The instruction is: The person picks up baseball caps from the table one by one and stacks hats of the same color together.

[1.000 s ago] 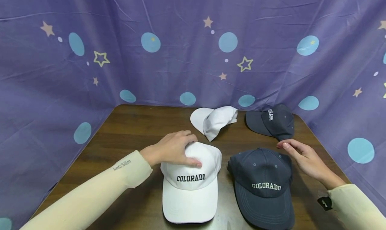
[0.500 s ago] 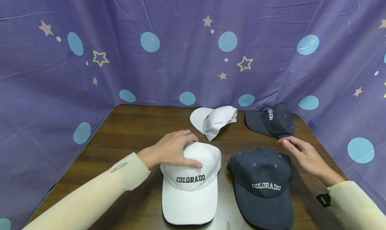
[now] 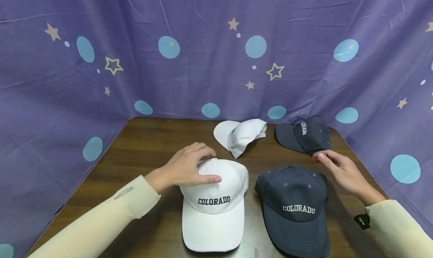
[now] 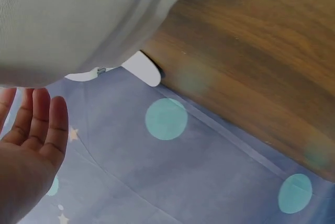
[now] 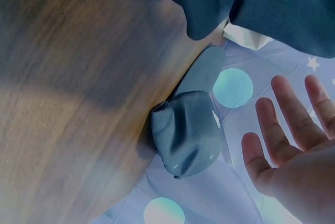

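Front white cap (image 3: 214, 213) and navy cap (image 3: 295, 218) read "COLORADO", rear navy (image 3: 306, 135) "RADO", sleeve (image 3: 101, 216) blurred.

A white COLORADO cap (image 3: 214, 211) and a navy COLORADO cap (image 3: 294, 211) sit crown-up, side by side.

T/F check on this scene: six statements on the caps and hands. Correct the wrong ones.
1. The front white cap reads COLORADO in dark letters. True.
2. The left hand is nearest the front dark cap. False: it is at the front white cap's crown.
3. In the head view, the brims of the back white cap and back dark cap point left. True.
4. The front dark cap's letters are black. False: they are light.
5. The right hand is farther from the front white cap than the left hand. True.
6. The caps lie on a white tray. False: they lie on a brown table.
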Tool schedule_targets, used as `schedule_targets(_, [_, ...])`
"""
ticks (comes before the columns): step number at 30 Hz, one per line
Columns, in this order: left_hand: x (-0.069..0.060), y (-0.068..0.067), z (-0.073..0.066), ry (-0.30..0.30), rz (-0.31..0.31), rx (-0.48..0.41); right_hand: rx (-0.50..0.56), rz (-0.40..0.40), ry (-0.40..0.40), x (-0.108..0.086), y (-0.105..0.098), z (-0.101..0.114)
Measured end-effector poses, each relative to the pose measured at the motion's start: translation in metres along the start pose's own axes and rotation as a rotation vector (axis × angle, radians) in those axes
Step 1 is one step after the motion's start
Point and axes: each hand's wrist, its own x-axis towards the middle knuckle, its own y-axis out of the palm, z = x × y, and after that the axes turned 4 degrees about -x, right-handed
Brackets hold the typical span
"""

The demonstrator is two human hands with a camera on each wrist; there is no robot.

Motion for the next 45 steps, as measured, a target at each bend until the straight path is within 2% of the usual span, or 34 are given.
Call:
schedule_targets(9, [-0.018,-0.008,0.012,-0.115,-0.095,-0.039,-0.047,-0.042,0.029,0.01,-0.004,-0.003])
schedule_targets(13, [-0.026,-0.008,0.017,-0.149,-0.106,-0.038,-0.096,-0.05,0.071,0.016,-0.008,-0.005])
schedule_targets(21, [-0.04,-0.008,0.023,-0.169,-0.125,-0.016,-0.149,-0.027,0.156,0.031,-0.011,-0.014])
schedule_targets(29, [-0.052,-0.011,0.026,-0.202,-0.137,-0.009,-0.166,-0.042,0.211,0.045,-0.015,-0.024])
schedule_targets(45, [-0.066,-0.012,0.03,-0.223,-0.187,0.024,-0.176,-0.013,0.374,0.072,-0.017,-0.039])
